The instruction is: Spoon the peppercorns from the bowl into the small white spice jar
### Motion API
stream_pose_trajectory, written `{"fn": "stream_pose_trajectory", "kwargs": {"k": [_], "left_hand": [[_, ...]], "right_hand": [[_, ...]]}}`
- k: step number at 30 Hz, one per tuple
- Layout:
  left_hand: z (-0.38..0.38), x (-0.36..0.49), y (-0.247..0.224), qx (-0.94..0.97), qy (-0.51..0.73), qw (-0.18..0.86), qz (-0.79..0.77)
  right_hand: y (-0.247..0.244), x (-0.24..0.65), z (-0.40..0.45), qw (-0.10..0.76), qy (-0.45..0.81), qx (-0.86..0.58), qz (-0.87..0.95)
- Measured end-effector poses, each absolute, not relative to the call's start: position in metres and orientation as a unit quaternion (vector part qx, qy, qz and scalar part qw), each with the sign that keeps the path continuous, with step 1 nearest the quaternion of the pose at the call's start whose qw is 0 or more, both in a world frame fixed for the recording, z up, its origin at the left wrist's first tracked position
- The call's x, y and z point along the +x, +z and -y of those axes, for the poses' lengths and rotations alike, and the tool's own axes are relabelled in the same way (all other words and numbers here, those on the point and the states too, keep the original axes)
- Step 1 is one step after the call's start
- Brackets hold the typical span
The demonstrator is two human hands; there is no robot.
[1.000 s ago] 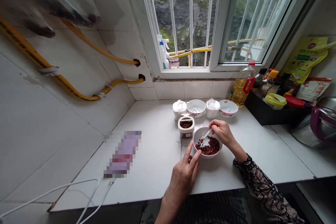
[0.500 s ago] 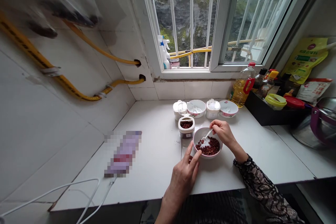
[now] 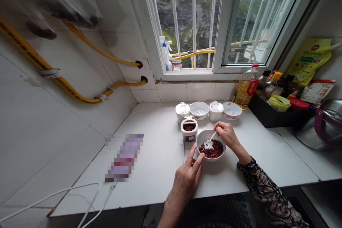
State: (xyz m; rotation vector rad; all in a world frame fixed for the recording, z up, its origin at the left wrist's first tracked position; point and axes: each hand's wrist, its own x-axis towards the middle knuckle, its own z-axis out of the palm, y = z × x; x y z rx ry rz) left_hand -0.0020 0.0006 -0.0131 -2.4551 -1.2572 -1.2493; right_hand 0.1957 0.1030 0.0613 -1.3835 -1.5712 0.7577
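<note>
A white bowl point(image 3: 200, 136) with a pink rim stands on the counter, partly filled with dark red, peppercorn-like grains point(image 3: 213, 151). My right hand point(image 3: 227, 136) pinches the handle of a small white spoon point(image 3: 208, 144), whose head is down among the grains. At the bowl's near left side, my left hand point(image 3: 188, 174) holds the rim with its fingertips. Just behind and left of the bowl is a seasoning jar point(image 3: 189, 135) with its lid up, holding similar dark red grains. Part of the bowl's left wall is hidden behind my left fingers.
Behind are two white lidded jars point(image 3: 216, 111) and two flowered bowls point(image 3: 232, 110). An oil bottle point(image 3: 244, 91) and a black box point(image 3: 267, 114) of condiments stand back right, near a metal pot point(image 3: 317, 131). A blurred purple object point(image 3: 125, 160) with white cables lies left.
The spoon's head has shifted slightly within the grains. My left hand stays at the bowl's rim, and the whole view has moved a little.
</note>
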Motion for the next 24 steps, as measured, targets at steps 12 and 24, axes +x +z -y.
{"fn": "stream_pose_trajectory", "kwargs": {"k": [12, 24], "left_hand": [[-0.001, -0.001, -0.011, -0.809, -0.412, 0.068, 0.414], [-0.001, -0.002, -0.014, -0.807, -0.417, 0.076, 0.411]], "right_hand": [[0.059, 0.199, -0.106, 0.424, 0.255, -0.531, 0.688], [0.055, 0.188, -0.099, 0.395, 0.329, -0.492, 0.702]]}}
